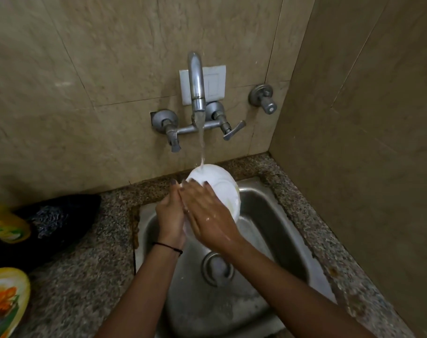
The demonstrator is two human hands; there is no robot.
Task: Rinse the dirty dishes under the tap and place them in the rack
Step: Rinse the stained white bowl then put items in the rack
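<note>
Head view: a white plate (219,189) is held tilted over the steel sink (268,215), its top edge under the stream from the tap (196,86). Left hand (169,215) grips the plate's left rim, while the right hand (207,211) lies flat and open on its face.

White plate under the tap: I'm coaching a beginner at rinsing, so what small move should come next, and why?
Probably turn the white plate a little in the left hand while the right hand rubs on. The water stream lands only on its upper edge, and the lower part sits behind the hands.
</note>
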